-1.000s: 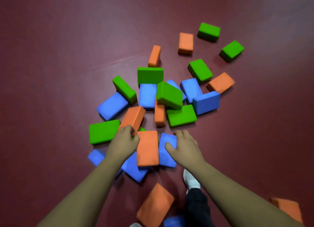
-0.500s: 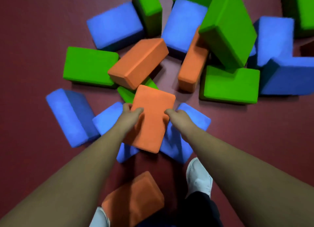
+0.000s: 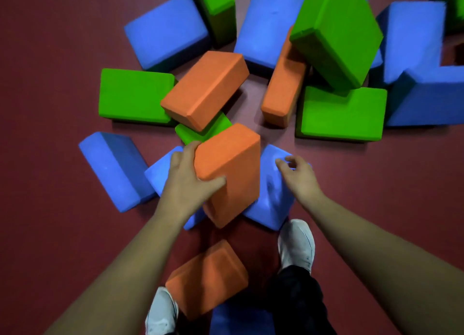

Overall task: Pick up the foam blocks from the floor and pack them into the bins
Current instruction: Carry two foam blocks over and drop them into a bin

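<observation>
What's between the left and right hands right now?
In the head view, the orange block gripped by the left hand fills most of the gap; beyond it, a blue block lies under the right hand.

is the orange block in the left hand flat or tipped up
Tipped up: the orange block tilts over a blue block, the left hand gripping its side.

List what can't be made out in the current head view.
- Bins: none in frame, so their placement is unknown.
- Green block: mostly covered by the upper orange block and the held orange block, which the left hand grips.
- Left blue block: mostly hidden under that hand and the held orange block.
- Bottom blue block: cut off by the bottom frame edge.
- Right hand: unclear whether its fingertips touch the right blue block.
</observation>
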